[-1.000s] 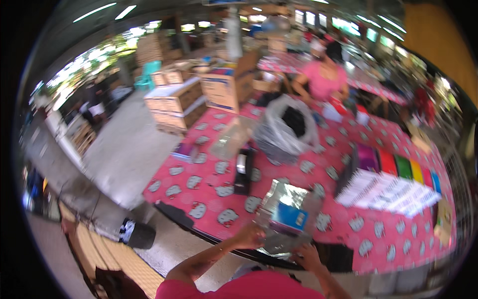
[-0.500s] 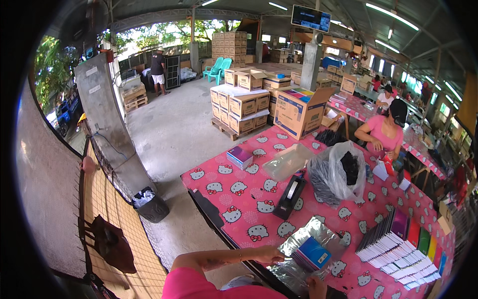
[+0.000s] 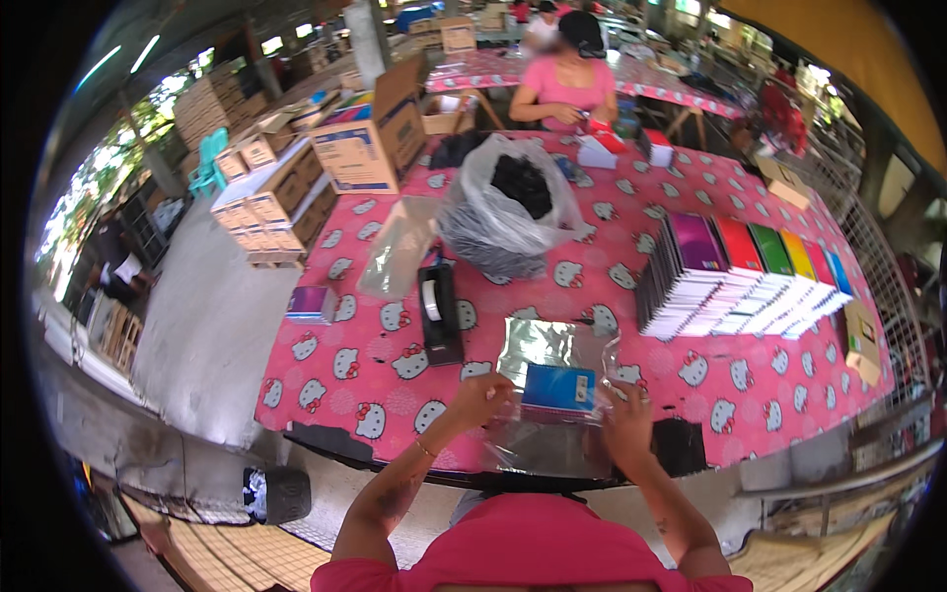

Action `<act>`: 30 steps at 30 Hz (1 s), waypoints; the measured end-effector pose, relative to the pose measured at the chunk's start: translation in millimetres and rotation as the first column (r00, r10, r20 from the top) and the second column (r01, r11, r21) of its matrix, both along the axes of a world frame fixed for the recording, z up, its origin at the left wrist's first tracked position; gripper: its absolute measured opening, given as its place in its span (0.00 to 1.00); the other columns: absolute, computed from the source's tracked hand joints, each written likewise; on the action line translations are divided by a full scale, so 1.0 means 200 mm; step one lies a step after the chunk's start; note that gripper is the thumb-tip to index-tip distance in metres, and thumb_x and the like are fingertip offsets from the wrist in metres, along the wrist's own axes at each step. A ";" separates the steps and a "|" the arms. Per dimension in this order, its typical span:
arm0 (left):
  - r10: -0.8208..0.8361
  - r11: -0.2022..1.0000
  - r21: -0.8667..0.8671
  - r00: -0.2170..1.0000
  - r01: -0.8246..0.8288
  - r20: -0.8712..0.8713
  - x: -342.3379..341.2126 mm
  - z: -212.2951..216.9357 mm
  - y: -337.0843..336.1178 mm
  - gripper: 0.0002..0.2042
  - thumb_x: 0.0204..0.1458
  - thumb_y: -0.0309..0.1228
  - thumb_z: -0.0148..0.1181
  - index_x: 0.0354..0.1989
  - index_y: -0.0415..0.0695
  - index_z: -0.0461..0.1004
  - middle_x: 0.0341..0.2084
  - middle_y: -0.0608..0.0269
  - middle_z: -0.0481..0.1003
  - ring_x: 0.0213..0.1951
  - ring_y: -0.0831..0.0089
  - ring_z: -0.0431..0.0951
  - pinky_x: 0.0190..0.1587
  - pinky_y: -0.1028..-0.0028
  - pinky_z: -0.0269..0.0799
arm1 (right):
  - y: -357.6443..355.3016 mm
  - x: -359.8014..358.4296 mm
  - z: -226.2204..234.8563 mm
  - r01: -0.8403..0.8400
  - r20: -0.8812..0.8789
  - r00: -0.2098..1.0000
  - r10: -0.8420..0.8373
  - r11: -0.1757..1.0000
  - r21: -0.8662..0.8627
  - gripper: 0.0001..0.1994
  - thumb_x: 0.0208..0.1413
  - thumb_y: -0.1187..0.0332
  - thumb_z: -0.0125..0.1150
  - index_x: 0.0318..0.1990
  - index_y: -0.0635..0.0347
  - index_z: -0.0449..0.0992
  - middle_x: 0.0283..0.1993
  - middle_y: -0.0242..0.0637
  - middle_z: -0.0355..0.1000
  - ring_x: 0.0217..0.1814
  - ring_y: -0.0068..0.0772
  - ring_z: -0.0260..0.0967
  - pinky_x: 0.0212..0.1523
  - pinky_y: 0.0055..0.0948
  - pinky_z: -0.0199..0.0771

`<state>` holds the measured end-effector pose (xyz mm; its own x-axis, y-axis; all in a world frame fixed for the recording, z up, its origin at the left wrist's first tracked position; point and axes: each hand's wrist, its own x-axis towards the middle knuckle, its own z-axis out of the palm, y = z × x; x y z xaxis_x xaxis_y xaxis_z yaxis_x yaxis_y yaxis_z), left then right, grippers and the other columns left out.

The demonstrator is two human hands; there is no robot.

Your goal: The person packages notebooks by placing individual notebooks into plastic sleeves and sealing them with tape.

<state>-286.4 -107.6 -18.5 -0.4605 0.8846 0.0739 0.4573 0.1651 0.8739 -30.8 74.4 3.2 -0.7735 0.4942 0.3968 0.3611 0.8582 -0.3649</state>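
The blue notebook (image 3: 558, 388) sits partly inside the clear plastic bag (image 3: 547, 414) at the near edge of the table (image 3: 691, 395). Your left hand (image 3: 480, 399) pinches the bag's edge; your right hand (image 3: 627, 426) grips its other side. Loosen either pinch and the slippery film may slide, dropping the notebook.

an open-sided packing shed or warehouse, probably. stacks of cardboard boxes (image 3: 266, 192) fill the upper left on a bare concrete floor (image 3: 202, 326). long tables under a pink patterned cloth (image 3: 631, 257) carry a row of coloured notebooks (image 3: 740, 276) at right, a tape dispenser (image 3: 439, 314) and a full plastic bag (image 3: 508, 212) at centre.
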 end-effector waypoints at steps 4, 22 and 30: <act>0.096 0.995 -0.055 0.968 -0.085 0.233 -0.09 -0.14 0.05 0.12 0.53 0.28 0.63 0.44 0.36 0.78 0.32 0.52 0.80 0.39 0.64 0.82 0.42 0.67 0.76 | -0.32 -0.16 -0.09 -0.180 0.165 0.974 0.154 0.972 0.154 0.23 0.51 0.66 0.62 0.57 0.53 0.72 0.60 0.40 0.68 0.63 0.44 0.65 0.62 0.50 0.62; 0.471 0.881 0.286 0.632 -0.378 -0.616 -0.24 0.04 0.33 0.30 0.53 0.38 0.65 0.61 0.38 0.64 0.52 0.38 0.70 0.54 0.45 0.72 0.58 0.57 0.67 | -0.39 -0.24 -0.14 -0.068 0.128 0.990 0.060 0.996 0.060 0.27 0.51 0.63 0.63 0.61 0.49 0.70 0.64 0.37 0.64 0.67 0.41 0.60 0.65 0.50 0.56; -0.357 0.933 -0.141 0.790 0.332 -0.499 -0.20 -0.22 0.91 0.06 0.47 0.30 0.60 0.25 0.40 0.77 0.25 0.47 0.77 0.32 0.48 0.79 0.37 0.55 0.74 | -0.38 -0.27 -0.19 -0.064 0.074 0.996 0.056 0.992 0.105 0.28 0.49 0.65 0.63 0.61 0.49 0.70 0.64 0.34 0.65 0.67 0.36 0.61 0.64 0.48 0.57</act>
<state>-327.3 73.9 -62.2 -0.0318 0.9852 0.1682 0.8666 -0.0567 0.4958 -84.9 -2.3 -35.0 -0.8284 0.4039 0.3880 0.3297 0.9117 -0.2452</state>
